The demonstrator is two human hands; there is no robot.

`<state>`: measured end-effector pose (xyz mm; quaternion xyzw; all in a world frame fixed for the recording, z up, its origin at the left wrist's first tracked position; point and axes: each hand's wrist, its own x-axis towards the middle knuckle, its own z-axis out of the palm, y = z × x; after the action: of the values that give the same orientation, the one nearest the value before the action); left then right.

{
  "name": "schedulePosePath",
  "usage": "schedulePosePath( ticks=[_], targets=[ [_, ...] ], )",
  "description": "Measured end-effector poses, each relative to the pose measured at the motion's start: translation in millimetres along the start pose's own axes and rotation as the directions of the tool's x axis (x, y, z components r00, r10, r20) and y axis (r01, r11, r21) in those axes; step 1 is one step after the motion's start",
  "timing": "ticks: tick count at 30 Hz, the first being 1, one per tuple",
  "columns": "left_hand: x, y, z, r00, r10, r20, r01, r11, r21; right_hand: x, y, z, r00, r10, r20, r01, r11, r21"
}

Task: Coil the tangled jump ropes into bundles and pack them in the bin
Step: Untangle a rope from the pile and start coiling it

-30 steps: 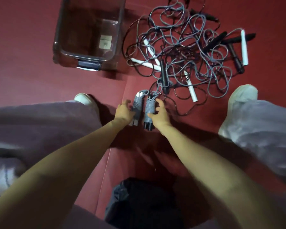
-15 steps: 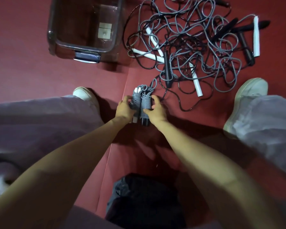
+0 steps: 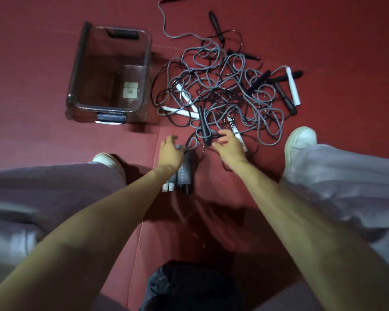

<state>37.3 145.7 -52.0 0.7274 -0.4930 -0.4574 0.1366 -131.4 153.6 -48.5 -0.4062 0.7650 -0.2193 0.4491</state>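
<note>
Two coiled rope bundles (image 3: pixel 184 169) lie side by side on the red floor between my feet, one with white handle ends, one with black. My left hand (image 3: pixel 170 151) hovers over the left bundle with relaxed fingers and partly hides it. My right hand (image 3: pixel 228 144) reaches into the near edge of the tangled pile of grey and black jump ropes (image 3: pixel 225 93), its loosely curled fingers beside a black handle (image 3: pixel 203 124); it grips nothing I can see. The clear plastic bin (image 3: pixel 76 72) stands at the upper left with no ropes in it.
My legs in light trousers and white shoes (image 3: pixel 300 140) flank the work area. White and black handles stick out of the pile on the right. A dark bag (image 3: pixel 189 288) sits at the bottom centre. A grey rope trails toward the top edge.
Both hands have let go of the two coiled bundles, which now lie on the floor. My right hand has moved forward to the pile. The camera has tilted up, showing the whole bin.
</note>
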Motion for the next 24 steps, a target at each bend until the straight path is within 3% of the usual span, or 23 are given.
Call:
schedulePosePath(
  ticks=[5, 9, 12, 17, 21, 24],
  targets=[
    [22, 55, 7, 0.997, 0.08, 0.006, -0.079, 0.992, -0.098, 34, -9, -63, 0.992, -0.041, -0.116, 0.031, 0.996, -0.083],
    [37, 72, 22, 0.997, 0.063, 0.05, -0.057, 0.993, -0.102, 56, 1, -73, 0.993, -0.08, -0.089, 0.058, 0.972, -0.227],
    [50, 74, 33, 0.997, 0.014, 0.082, -0.005, 0.994, -0.107, 66, 8, -63, 0.978, -0.198, -0.065, 0.165, 0.926, -0.339],
    [61, 71, 47, 0.975, 0.044, 0.216, -0.005, 0.984, -0.18, 81, -1, -41, 0.92, -0.383, 0.085, 0.373, 0.786, -0.492],
    [66, 53, 46, 0.929, 0.138, 0.344, -0.08, 0.981, -0.176, 97, -11, -30, 0.894, -0.333, 0.3, 0.448, 0.698, -0.559],
    [66, 40, 40, 0.923, 0.089, 0.375, 0.018, 0.962, -0.273, 102, -12, -33, 0.869, -0.36, 0.339, 0.494, 0.655, -0.572]
  ],
)
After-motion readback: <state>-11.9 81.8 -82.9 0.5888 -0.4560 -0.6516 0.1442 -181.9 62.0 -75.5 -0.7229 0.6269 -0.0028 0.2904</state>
